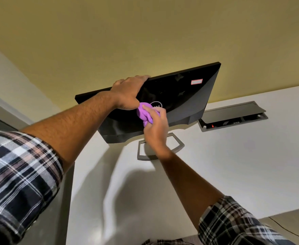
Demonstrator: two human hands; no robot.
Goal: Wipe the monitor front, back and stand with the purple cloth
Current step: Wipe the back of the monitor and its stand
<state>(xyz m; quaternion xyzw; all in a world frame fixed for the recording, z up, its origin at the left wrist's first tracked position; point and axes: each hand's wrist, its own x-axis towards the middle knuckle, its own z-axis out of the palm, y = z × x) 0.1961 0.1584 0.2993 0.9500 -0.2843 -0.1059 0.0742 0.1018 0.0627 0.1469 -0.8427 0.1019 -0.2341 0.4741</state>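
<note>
A yellow wall (127,32) fills the upper half of the frame; below it a white counter (233,165) spreads across the centre and right, its near edge running off toward the lower right; on the counter, in the middle of the frame, stands the monitor (180,99), its glossy black back turned toward the camera and tilted, with a round logo near the centre of the back and a small red-bordered sticker (196,81) toward its upper right corner; under it the grey open-framed stand (178,144) rests flat on the counter; to the right of the monitor, a grey cable box (233,119) is sunk into the counter with its lid raised and a small red light showing inside; two forearms in rolled plaid sleeves reach in from the lower left and lower right; the left hand (127,92) lies over the monitor's top edge, its grip curled over that edge so the fingertips pass out of sight behind it; the right hand (155,124), somewhat blurred, is just below the left hand, its grip closed around the bunched purple cloth (144,113), which is pressed against the monitor's back right beside the logo; a thin dark cable (286,228) trails at the lower right corner.
</note>
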